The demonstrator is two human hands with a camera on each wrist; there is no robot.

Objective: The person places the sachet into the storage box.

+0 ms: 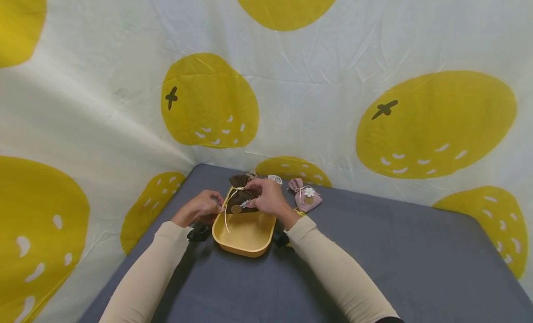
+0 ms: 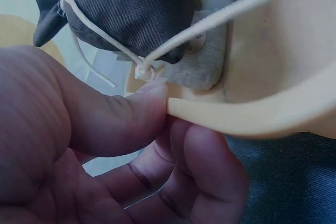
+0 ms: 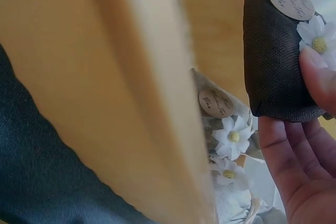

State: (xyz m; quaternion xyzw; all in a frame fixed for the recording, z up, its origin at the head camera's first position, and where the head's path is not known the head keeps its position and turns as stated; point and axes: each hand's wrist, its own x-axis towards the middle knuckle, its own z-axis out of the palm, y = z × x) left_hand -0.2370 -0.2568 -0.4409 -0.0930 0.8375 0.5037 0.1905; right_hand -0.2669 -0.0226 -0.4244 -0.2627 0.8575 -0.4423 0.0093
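Note:
My right hand (image 1: 269,197) holds a dark brown drawstring pouch (image 1: 239,198) above the far half of a yellow tray (image 1: 243,235). The pouch carries a round tag (image 3: 291,1) and a white flower (image 3: 316,38), with the thumb pressing by the flower and fingers underneath. My left hand (image 1: 203,206) pinches the tray's rim (image 2: 231,116) between thumb and fingers. The pouch's pale cord (image 2: 184,35) has its knot at the left thumb tip; whether the thumb also grips it I cannot tell. Lighter grey pouches (image 3: 215,103) with white flowers lie inside the tray, partly hidden.
A pink drawstring pouch (image 1: 306,196) with a white flower lies on the dark grey tabletop (image 1: 374,249), right of the tray. Something white (image 1: 275,178) shows behind the right hand. A white cloth (image 1: 308,105) with yellow fruit shapes hangs along the back and left.

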